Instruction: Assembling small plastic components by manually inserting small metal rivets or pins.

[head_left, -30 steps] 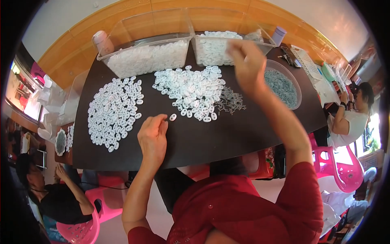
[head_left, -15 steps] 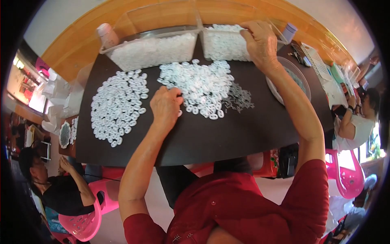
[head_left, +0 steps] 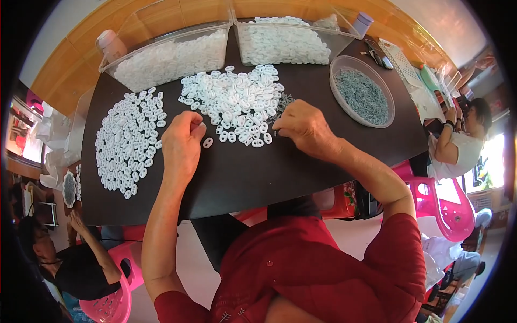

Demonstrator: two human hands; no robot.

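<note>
Two clear bins stand side by side along the back of the dark table (head_left: 242, 180): the left bin (head_left: 109, 67) and the right bin (head_left: 340, 46) both hold heaps of small white pieces. A round tub (head_left: 389, 110) at the right contains grey screw-like parts (head_left: 361, 96). In front of the bins lies a central heap (head_left: 231, 99) of white oval pieces, with a wide spread (head_left: 129, 142) of them farther left. One single oval piece (head_left: 208, 142) lies just beside the left hand (head_left: 183, 141), whose fingers are curled, thumb close to them; I cannot tell whether they grip anything. The right hand (head_left: 304, 126) has its fingertips drawn narrow, and whether they pinch a part is unclear. It partly hides a loose grey pile (head_left: 286, 101) beside the central heap. A pink bottle (head_left: 111, 46) and a purple container (head_left: 362, 24) stand at the bins' outer ends.
</note>
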